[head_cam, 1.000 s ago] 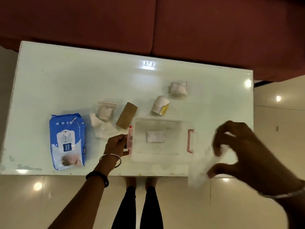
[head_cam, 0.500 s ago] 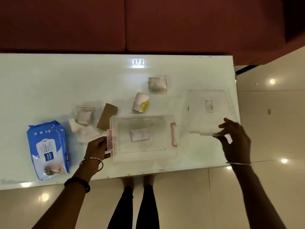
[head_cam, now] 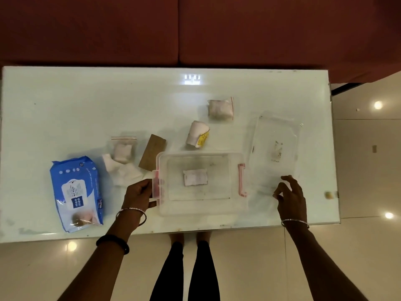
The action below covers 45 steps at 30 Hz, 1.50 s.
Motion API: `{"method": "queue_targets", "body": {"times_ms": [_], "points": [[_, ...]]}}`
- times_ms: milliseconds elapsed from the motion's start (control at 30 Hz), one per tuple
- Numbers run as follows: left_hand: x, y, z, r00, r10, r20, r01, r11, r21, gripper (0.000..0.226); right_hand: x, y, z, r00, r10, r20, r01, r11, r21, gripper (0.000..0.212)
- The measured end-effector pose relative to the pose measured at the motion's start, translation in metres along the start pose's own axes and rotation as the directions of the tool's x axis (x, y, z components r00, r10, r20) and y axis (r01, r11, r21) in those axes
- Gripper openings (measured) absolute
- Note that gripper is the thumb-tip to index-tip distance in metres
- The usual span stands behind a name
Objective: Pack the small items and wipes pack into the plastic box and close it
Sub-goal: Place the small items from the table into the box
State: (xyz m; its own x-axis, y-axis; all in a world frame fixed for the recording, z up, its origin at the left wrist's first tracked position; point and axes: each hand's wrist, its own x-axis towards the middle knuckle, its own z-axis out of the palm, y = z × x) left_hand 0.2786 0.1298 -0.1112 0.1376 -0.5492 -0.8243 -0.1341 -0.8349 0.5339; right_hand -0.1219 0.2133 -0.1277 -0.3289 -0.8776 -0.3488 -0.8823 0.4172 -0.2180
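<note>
The clear plastic box (head_cam: 195,210) with pink latches stands uncovered near the table's front edge; only a white label shows on its bottom. My left hand (head_cam: 138,195) grips its left latch end. Its clear lid (head_cam: 273,148) lies flat on the table to the right, and my right hand (head_cam: 290,198) hovers at the lid's near edge, fingers apart. The blue wipes pack (head_cam: 76,192) lies at the left. Between it and the box are a small zip bag (head_cam: 123,148), a white tissue (head_cam: 123,172) and a brown card (head_cam: 152,152). Behind the box lie a white roll (head_cam: 197,134) and another zip bag (head_cam: 220,107).
The white glass table (head_cam: 86,105) ends just right of the lid, where a small pale object (head_cam: 328,194) sits at the edge. A dark red sofa (head_cam: 195,29) runs along the far side. The person's legs stand at the front edge.
My right hand carried the lid from in front of me to the table right of the box, laid it flat and loosened its fingers. My left hand stayed on the box.
</note>
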Motion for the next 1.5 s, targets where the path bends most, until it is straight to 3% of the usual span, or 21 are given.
{"method": "queue_targets", "body": {"times_ms": [167, 233, 300, 333, 367, 433, 500, 567, 633, 700, 800, 900, 1000, 1133, 1233, 1300, 1500], "points": [[-0.006, 0.016, -0.004, 1.000, -0.012, -0.026, 0.015, 0.991, 0.131, 0.023, 0.009, -0.017, -0.017, 0.989, 0.143, 0.044, -0.139, 0.987, -0.085, 0.037], [-0.010, 0.028, -0.010, 0.982, 0.151, -0.109, -0.083, 0.881, 0.466, 0.028, 0.020, -0.035, -0.029, 0.981, 0.191, 0.020, -0.190, 0.980, -0.054, 0.034], [-0.018, 0.047, -0.014, 0.872, 0.440, -0.216, -0.132, 0.636, 0.761, 0.032, 0.034, -0.060, -0.040, 0.982, 0.177, -0.071, -0.166, 0.978, 0.129, 0.024], [-0.022, 0.059, -0.011, 0.793, 0.553, -0.256, -0.157, 0.592, 0.791, 0.030, 0.043, -0.074, -0.044, 0.979, 0.168, -0.112, -0.138, 0.962, 0.235, 0.020], [-0.024, 0.073, -0.005, 0.730, 0.618, -0.291, -0.193, 0.595, 0.780, 0.028, 0.054, -0.088, -0.047, 0.976, 0.168, -0.140, -0.116, 0.940, 0.322, 0.015], [-0.020, 0.103, 0.015, 0.677, 0.675, -0.293, -0.314, 0.625, 0.715, 0.025, 0.079, -0.116, -0.050, 0.968, 0.191, -0.165, -0.103, 0.896, 0.432, 0.008], [-0.008, 0.125, 0.039, 0.688, 0.695, -0.209, -0.431, 0.623, 0.653, 0.024, 0.106, -0.140, -0.052, 0.962, 0.223, -0.158, -0.110, 0.846, 0.522, 0.007], [0.011, 0.141, 0.065, 0.749, 0.654, -0.111, -0.463, 0.635, 0.618, 0.031, 0.128, -0.160, -0.053, 0.956, 0.277, -0.096, -0.158, 0.763, 0.627, 0.010], [0.033, 0.149, 0.088, 0.856, 0.517, 0.003, -0.391, 0.643, 0.658, 0.051, 0.143, -0.175, -0.054, 0.946, 0.323, -0.022, -0.212, 0.669, 0.712, 0.008], [0.053, 0.151, 0.107, 0.936, 0.344, 0.081, -0.279, 0.577, 0.768, 0.073, 0.151, -0.184, -0.053, 0.935, 0.354, 0.031, -0.252, 0.598, 0.761, 0.008], [0.073, 0.147, 0.125, 0.968, 0.243, 0.062, -0.183, 0.517, 0.836, 0.079, 0.158, -0.190, -0.047, 0.900, 0.420, 0.119, -0.345, 0.515, 0.785, 0.007], [0.082, 0.143, 0.133, 0.961, 0.276, -0.005, -0.149, 0.534, 0.832, 0.070, 0.162, -0.194, -0.040, 0.834, 0.486, 0.260, -0.477, 0.401, 0.782, 0.014], [0.081, 0.145, 0.132, 0.948, 0.316, -0.041, -0.170, 0.610, 0.774, 0.063, 0.167, -0.202, -0.038, 0.735, 0.510, 0.446, -0.612, 0.216, 0.761, 0.027], [0.061, 0.160, 0.114, 0.887, 0.434, -0.156, -0.318, 0.821, 0.475, 0.058, 0.181, -0.215, -0.039, 0.629, 0.504, 0.591, -0.711, 0.067, 0.700, 0.043], [0.034, 0.167, 0.088, 0.875, 0.441, -0.199, -0.386, 0.884, 0.264, 0.055, 0.194, -0.225, -0.037, 0.558, 0.476, 0.680, -0.758, -0.041, 0.651, 0.063], [0.016, 0.164, 0.070, 0.886, 0.414, -0.207, -0.378, 0.906, 0.191, 0.049, 0.203, -0.231, -0.032, 0.539, 0.452, 0.711, -0.755, -0.116, 0.646, 0.077], [-0.020, 0.136, 0.037, 0.916, 0.336, -0.219, -0.324, 0.942, 0.088, 0.063, 0.212, -0.232, -0.023, 0.568, 0.421, 0.707, -0.707, -0.192, 0.681, 0.078]]}}
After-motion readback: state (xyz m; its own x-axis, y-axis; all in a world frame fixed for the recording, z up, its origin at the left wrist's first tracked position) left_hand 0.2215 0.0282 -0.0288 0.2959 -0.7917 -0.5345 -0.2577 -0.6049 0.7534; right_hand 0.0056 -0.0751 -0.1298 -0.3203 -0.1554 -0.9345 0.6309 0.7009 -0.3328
